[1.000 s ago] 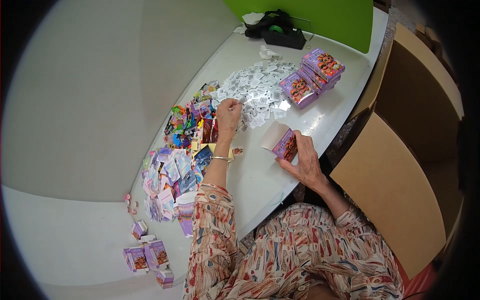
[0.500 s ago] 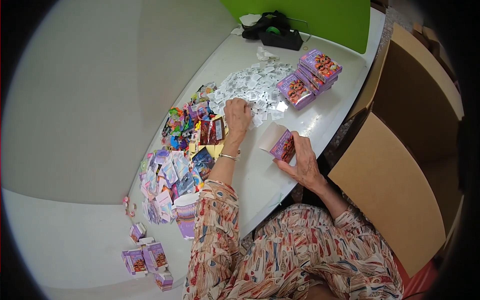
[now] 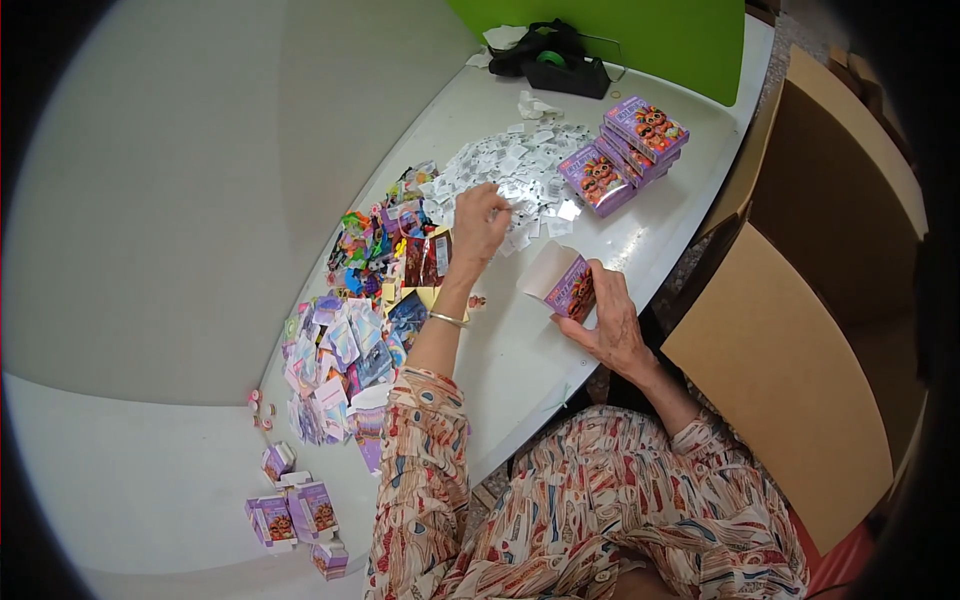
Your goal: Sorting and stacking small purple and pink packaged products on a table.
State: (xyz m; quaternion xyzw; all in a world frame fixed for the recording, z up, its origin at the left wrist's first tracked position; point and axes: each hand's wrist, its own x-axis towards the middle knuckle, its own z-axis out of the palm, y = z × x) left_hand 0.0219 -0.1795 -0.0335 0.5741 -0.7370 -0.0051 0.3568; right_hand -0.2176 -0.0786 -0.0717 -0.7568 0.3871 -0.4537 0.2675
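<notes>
The left hand (image 3: 480,222) pinches into a heap of small white packets (image 3: 510,175) just ahead of it; the right hand (image 3: 608,322) grips an open purple box (image 3: 560,283); beyond, filled boxes (image 3: 625,150) sit stacked, flat unfolded cartons (image 3: 340,355) apparently remaining.

I see one head-worn fisheye view, looking steeply down from close above the white table (image 3: 520,350), which runs from lower left to upper right; my forearms enter from the lower edge, and black rim rings the frame.
</notes>
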